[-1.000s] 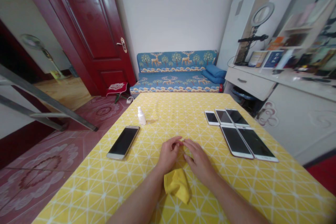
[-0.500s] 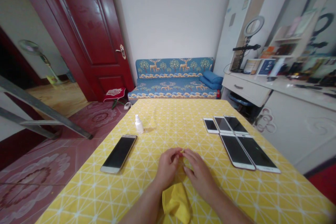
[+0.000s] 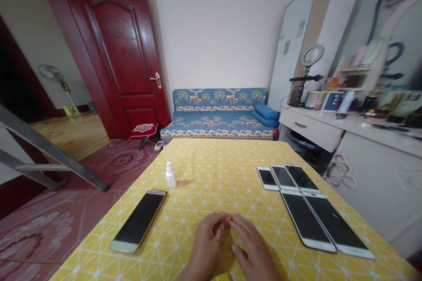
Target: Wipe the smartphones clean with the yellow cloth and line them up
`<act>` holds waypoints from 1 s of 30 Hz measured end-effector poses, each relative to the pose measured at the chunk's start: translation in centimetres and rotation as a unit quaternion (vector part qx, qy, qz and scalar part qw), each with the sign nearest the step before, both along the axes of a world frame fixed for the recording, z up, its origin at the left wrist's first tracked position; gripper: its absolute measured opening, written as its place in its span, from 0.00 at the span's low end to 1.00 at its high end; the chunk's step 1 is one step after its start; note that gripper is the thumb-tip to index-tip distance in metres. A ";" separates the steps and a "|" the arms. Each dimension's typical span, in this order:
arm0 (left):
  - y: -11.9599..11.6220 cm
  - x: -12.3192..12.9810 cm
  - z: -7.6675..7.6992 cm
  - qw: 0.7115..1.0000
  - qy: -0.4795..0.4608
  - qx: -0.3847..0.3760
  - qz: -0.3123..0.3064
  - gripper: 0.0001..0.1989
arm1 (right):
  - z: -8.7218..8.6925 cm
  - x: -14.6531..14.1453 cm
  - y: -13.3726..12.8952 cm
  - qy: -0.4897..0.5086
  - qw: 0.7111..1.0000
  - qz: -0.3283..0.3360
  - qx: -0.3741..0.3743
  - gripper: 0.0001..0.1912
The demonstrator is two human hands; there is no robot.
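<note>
My left hand [image 3: 207,240] and my right hand [image 3: 251,242] rest low over the table, fingertips meeting at the centre. The fingers of both are loosely bent, with the thumbs apart from them, and nothing shows in either hand. Between my wrists, a sliver of yellow cloth [image 3: 222,277] appears at the bottom edge; the rest lies out of view. To the left lies a large phone [image 3: 140,219], dark screen up. Behind it stands a white spray bottle [image 3: 171,176]. On the right, several phones lie side by side in two rows, including a small white phone [image 3: 267,178] and a larger one [image 3: 308,219].
A yellow patterned tablecloth [image 3: 217,175] covers the table. Beyond its far edge stands a blue sofa [image 3: 214,118]. A white dresser [image 3: 369,162] with many items is at the right. A red stool [image 3: 143,130] and grey metal legs [image 3: 66,153] are at the left.
The view has tilted up, so the table, phones and hands sit lower in the picture. The yellow cloth has mostly left the frame. My hands keep nearly the same pose, fingertips together.
</note>
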State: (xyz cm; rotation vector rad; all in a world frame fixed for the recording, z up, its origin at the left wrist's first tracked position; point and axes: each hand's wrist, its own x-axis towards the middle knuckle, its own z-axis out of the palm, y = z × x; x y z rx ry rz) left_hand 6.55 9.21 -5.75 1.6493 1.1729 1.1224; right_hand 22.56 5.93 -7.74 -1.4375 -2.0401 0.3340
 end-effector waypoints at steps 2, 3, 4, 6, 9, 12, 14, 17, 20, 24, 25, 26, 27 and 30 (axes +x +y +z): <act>0.2 0.0 -0.4 1.000 -0.005 0.002 0.000 0.14 | 0.0 0.1 0.2 -0.010 1.000 0.007 0.005 0.26; 0.3 0.0 -0.6 1.000 -0.007 0.005 0.000 0.14 | 0.0 0.2 0.2 -0.013 1.000 0.010 0.006 0.26; 0.4 0.0 -0.8 1.000 -0.008 0.008 0.001 0.14 | -0.1 0.3 0.3 -0.014 1.000 0.013 0.007 0.26; 0.5 0.0 -1.1 1.000 -0.008 0.012 0.009 0.13 | -0.2 0.4 0.3 -0.010 1.000 0.014 0.008 0.26; 0.4 0.0 -1.1 1.000 -0.007 0.007 0.015 0.13 | -0.5 0.4 0.4 0.007 1.000 0.004 0.022 0.26; 0.3 0.0 -0.6 1.000 -0.006 0.004 0.005 0.14 | -1.0 -0.3 0.6 0.024 0.998 -0.030 0.051 0.27; 0.3 0.0 -0.2 1.000 -0.001 0.002 -0.005 0.14 | -1.5 -1.1 0.9 0.025 0.995 -0.064 0.071 0.26; 0.3 0.0 0.2 1.000 0.003 -0.001 -0.013 0.15 | -2.1 -2.7 1.2 0.016 0.986 -0.129 0.101 0.25; 0.3 0.0 0.1 1.000 0.001 0.003 -0.012 0.15 | -2.5 -3.4 1.3 0.005 0.976 -0.172 0.134 0.28; 0.3 -0.1 0.1 1.000 0.009 0.003 -0.006 0.16 | -2.1 -3.0 1.2 0.006 0.981 -0.133 0.140 0.26; 0.3 -0.1 0.1 1.000 0.010 0.001 -0.006 0.16 | -1.8 -2.9 1.2 0.016 0.983 -0.127 0.135 0.24; 0.2 -0.1 0.2 1.000 0.009 -0.001 -0.007 0.15 | -1.4 -2.8 1.1 0.027 0.983 -0.127 0.130 0.22; 0.2 -0.1 0.3 1.000 0.005 -0.002 -0.010 0.15 | -1.1 -2.9 1.0 0.039 0.983 -0.129 0.125 0.21; 0.1 0.0 0.6 1.000 -0.008 0.000 -0.018 0.15 | -0.1 -3.4 0.8 0.066 0.981 -0.142 0.118 0.18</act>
